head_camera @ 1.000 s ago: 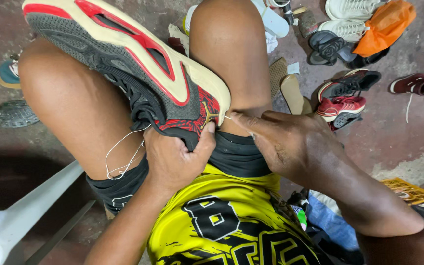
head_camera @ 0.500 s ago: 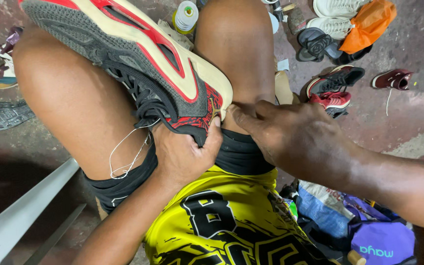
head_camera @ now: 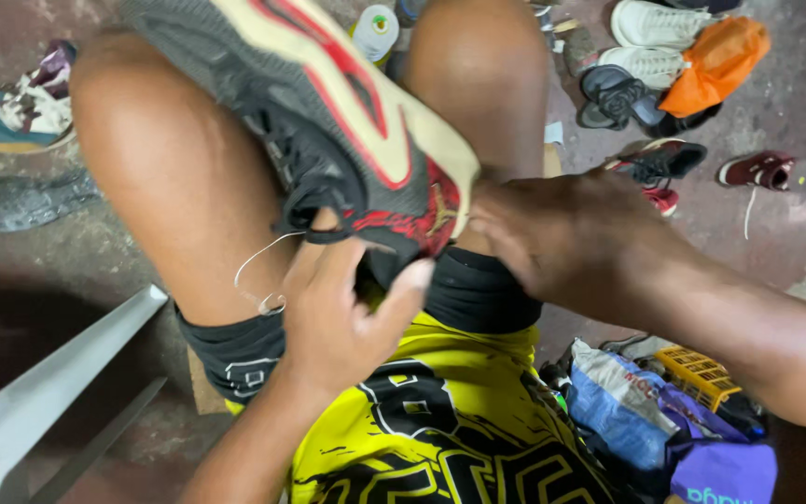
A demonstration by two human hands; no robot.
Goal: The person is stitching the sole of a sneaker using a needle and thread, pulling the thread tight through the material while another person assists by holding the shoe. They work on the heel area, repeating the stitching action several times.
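Head view looks down on a black and red sneaker (head_camera: 328, 140) with a cream sole, lying sole-up across the person's bare knees, its toe pointing toward 4 o'clock. At the toe, the left hand (head_camera: 347, 317) comes up from 6 o'clock and its grip is closed on the sneaker's dark upper, thumb to one side and fingers curled under the edge. A thin white thread (head_camera: 258, 275) loops down from the shoe at 8 o'clock and hangs against the left thigh. The right hand (head_camera: 562, 238) reaches in from 3 o'clock, fingertips pressed together right at the toe edge of the sole; whether its grip pinches anything I cannot tell, since the fingertips are hidden against the shoe.

Below the hands, at 6 o'clock, are black shorts (head_camera: 478, 294) and a yellow jersey (head_camera: 440, 439) with black print. On the floor (head_camera: 776, 252) at 1 o'clock lie white sneakers (head_camera: 650, 42), an orange cloth (head_camera: 715, 61) and dark sandals (head_camera: 618, 98); a maroon shoe (head_camera: 757, 170) sits at 2 o'clock. At 10 o'clock rests a teal and white shoe (head_camera: 20, 112). A blue bag (head_camera: 627, 411) and a yellow basket (head_camera: 697, 373) sit at 5 o'clock, and a white chair leg (head_camera: 58, 373) slants at 8 o'clock.
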